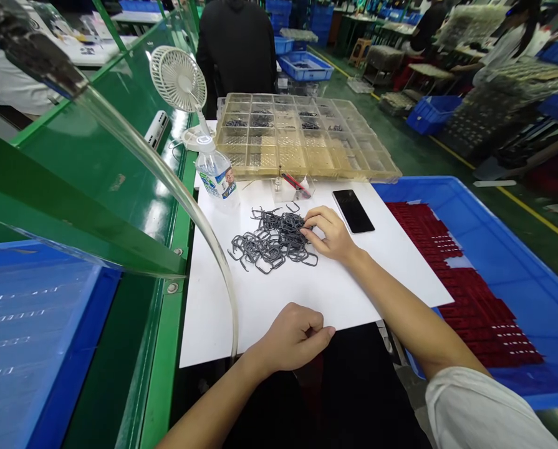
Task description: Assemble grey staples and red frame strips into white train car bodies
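A heap of several dark grey metal clips point(272, 240) lies in the middle of a white board point(307, 293). My right hand point(329, 234) rests at the heap's right edge, fingers curled and pinching at the clips. My left hand point(293, 337) sits at the board's near edge, fingers curled into a loose fist; whether anything is inside it I cannot make out. A black phone point(352, 211) lies face up just right of my right hand.
A clear compartment tray point(302, 140) stands behind the board, with a water bottle point(216, 174), a small white fan point(178, 81) and a little clear cup point(293, 186) nearby. A blue bin point(503, 249) holding red parts point(466, 293) is at right. Green rails and a clear hose point(166, 181) run at left. Another person in black stands at the back.
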